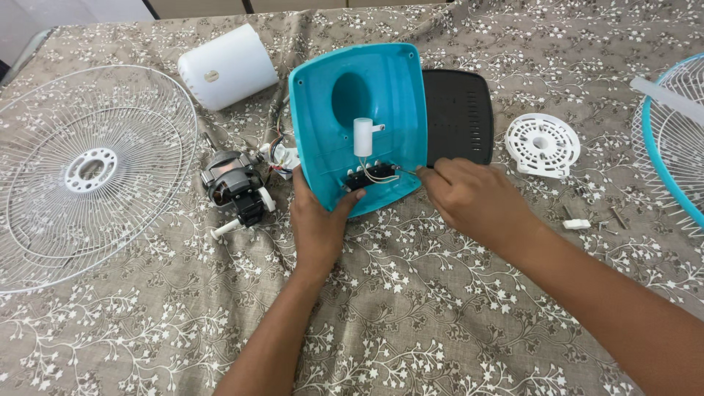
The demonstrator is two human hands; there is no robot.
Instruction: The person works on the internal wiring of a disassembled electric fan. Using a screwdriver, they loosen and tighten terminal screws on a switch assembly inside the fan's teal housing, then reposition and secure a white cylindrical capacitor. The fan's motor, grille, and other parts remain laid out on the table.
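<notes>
A grey cloth with a white flower print (pixel 411 323) covers the whole table. On its left lies the biggest part, a round white wire guard (pixel 81 172), flat on the cloth. At the far right edge a second wire guard with a blue rim (pixel 671 143) is only partly in view.

In the middle is the blue plastic shell (pixel 367 121), tilted up with its hollow inner side facing the camera. Its long axis runs from the near edge, by the hands, away toward the far side of the table, leaning slightly right. A round hole sits in its upper half; below it are a small white cylinder (pixel 363 137) and a black switch block (pixel 367 176) with thin wires.

Behind the shell's right edge lies a black panel (pixel 460 114), partly hidden. A white drum-shaped cover (pixel 227 66) lies beyond to the left, and a white round slotted disc (pixel 543 144) to the right. The grey motor (pixel 233 183) sits just left of the shell, joined by coloured wires.

The left hand (pixel 319 220) grips the shell's near lower edge, thumb inside. The right hand (pixel 473 198) is closed around a thin tool (pixel 405 170) whose tip reaches the switch block. Small screws (pixel 587 216) lie near the right forearm.
</notes>
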